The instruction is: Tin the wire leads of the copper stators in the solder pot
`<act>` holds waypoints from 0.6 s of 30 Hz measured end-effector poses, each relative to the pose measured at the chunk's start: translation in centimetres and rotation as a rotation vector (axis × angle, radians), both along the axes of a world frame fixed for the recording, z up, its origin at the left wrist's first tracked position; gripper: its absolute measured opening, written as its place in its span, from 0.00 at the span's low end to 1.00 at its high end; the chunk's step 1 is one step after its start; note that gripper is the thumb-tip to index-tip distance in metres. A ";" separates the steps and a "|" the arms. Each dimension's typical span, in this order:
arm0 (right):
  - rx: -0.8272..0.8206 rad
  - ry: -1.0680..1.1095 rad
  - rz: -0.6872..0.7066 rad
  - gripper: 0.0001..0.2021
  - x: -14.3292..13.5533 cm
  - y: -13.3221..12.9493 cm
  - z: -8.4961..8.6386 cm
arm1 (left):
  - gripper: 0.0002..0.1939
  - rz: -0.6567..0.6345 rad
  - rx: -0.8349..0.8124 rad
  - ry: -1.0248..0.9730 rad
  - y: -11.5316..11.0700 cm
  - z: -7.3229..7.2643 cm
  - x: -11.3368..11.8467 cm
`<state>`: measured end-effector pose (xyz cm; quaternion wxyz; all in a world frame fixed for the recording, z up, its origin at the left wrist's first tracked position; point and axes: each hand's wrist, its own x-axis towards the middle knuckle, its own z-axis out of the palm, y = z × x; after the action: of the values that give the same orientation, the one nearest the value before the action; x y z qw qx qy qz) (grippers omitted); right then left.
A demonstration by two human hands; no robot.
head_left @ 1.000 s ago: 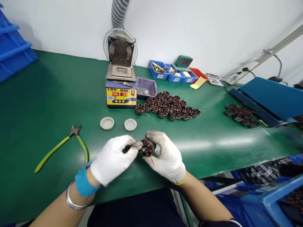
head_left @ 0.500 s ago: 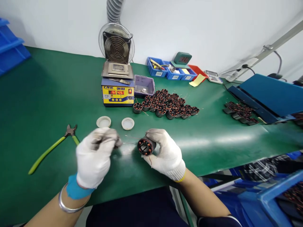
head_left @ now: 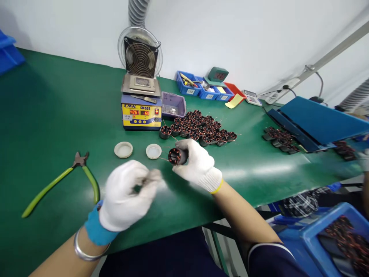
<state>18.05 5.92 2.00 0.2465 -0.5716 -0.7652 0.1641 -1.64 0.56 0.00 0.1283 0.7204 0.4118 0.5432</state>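
Observation:
My right hand (head_left: 196, 163), in a white glove, grips a motor stator (head_left: 174, 156) by its black outer wall. The stator lies on its side with its copper-wound open end toward the left. Thin wire leads stick out from it over the right-hand white dish (head_left: 153, 151). My left hand (head_left: 131, 192), also gloved, is to the lower left of the stator and apart from it. Its thumb and fingertips are pinched together and somewhat blurred; anything between them cannot be made out. Beyond that hand sits a second white dish (head_left: 123, 150). Green-handled cutters (head_left: 79, 159) lie spread on the left.
A solder pot (head_left: 142, 111) with a fan (head_left: 142, 59) stands at the back. Beside it are a purple tray (head_left: 173, 103) and several stators (head_left: 198, 127). Blue bins (head_left: 188, 82) line the wall. A blue crate (head_left: 309, 236) is at lower right; another person's hand (head_left: 363, 159) shows at far right.
My right hand has lifted the stator away from me, toward the right-hand dish. My left hand has shifted right and slightly nearer to me, off the wire leads. The solder pot's displayed numbers differ.

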 end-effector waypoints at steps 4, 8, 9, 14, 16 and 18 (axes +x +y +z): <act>-0.091 -0.163 -0.015 0.24 -0.9 2.6 0.0 | 0.13 -0.222 -0.121 0.429 -0.4 -1.0 2.3; -0.124 -0.250 0.042 0.22 -1.8 3.3 0.1 | 0.13 -0.299 -0.299 0.624 -0.7 -1.7 3.3; -0.130 -0.260 0.059 0.22 -2.0 3.4 0.1 | 0.14 -0.308 -0.341 0.659 -0.7 -1.8 3.3; -0.118 -0.270 0.099 0.23 -2.0 3.4 -0.2 | 0.16 -0.349 -0.438 0.696 -0.7 -1.7 3.1; -0.077 -0.226 0.101 0.24 -1.6 3.4 -0.5 | 0.17 -0.357 -0.430 0.653 -0.7 -1.8 3.2; 0.032 -0.179 0.121 0.26 -1.1 3.5 -0.6 | 0.18 -0.355 -0.404 0.604 -0.8 -1.9 3.2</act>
<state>16.93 9.40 1.43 0.1760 -0.5329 -0.8197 0.1148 1.56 -0.26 -1.86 0.2322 0.8678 0.3987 0.1845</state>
